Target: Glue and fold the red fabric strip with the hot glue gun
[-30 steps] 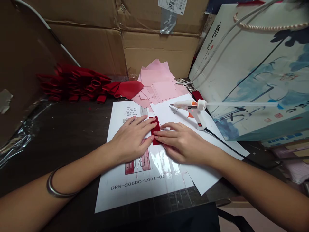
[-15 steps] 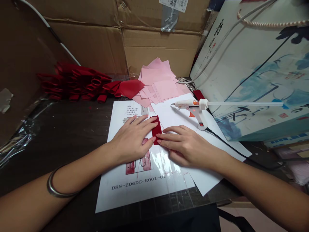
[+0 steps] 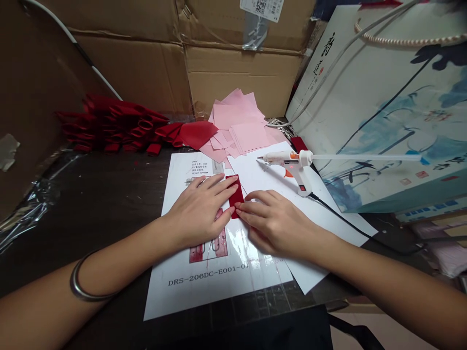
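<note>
Strip, dark red and narrow (image 3: 237,195), observed in head view lying on the counter (image 3: 120,194), at the right edge of a printed sheet (image 3: 160,291). Left hand (image 3: 199,211) rests flat with fingers spread, fingertips over the strip's left and upper part; its grip is wide. Right hand (image 3: 275,218) has fingertips gathered at the strip's lower right edge, touching; whether its grip pinches the material cannot be determined. The left thumb and right fingertips nearly meet there.

Hot glue gun (image 3: 284,158) lies on a blank white sheet (image 3: 317,214), apart from the right hand, nozzle pointing left. Blank paper separates the two.

Pink paper squares (image 3: 248,136) bound the far side, against the cardboard box (image 3: 241,82). Red folded pieces (image 3: 120,126) occupy the far left; dark counter surface extends between them and the left forearm. Paper bag (image 3: 394,131) limits the right side.
</note>
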A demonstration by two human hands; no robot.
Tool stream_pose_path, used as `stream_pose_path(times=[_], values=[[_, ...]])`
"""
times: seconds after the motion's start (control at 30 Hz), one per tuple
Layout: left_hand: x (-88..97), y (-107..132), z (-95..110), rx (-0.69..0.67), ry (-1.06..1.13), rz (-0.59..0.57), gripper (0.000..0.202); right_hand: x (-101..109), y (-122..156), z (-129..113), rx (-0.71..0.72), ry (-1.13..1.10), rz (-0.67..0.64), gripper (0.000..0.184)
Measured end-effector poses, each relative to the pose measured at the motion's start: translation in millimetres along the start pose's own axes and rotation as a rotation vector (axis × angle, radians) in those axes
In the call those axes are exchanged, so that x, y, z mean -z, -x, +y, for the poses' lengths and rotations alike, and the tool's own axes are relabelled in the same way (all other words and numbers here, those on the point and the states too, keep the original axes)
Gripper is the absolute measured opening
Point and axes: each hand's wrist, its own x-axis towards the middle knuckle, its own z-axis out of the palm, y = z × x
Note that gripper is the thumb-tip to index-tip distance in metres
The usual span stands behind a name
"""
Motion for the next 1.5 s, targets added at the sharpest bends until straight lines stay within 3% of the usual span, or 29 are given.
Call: stream_pose_path(times=[0.23,0.57,1.1,1.5], values=[[-2.4,-0.1,0.0,-0.013,0.01,0.043,0.047,4.8,-3.2,3.2,-0.03,-0.056,0.008,0.029],[-2.7,-0.6,0.8,0.0,0.012,0.025,0.048,9.3,0.9,-0.5,0.027,0.049,-0.094,0.03],[-2.8,-0.1,0.2,-0.002,0.025,0.015,0.05,6.3,-4.8,-2.3,-0.087,-0.046,-0.03,0.031],[-1.7,0.3,0.2,0.01,0.012,0.001,0.05,9.9,-2.5,-0.1,-0.016,-0.079,-0.061,0.035]])
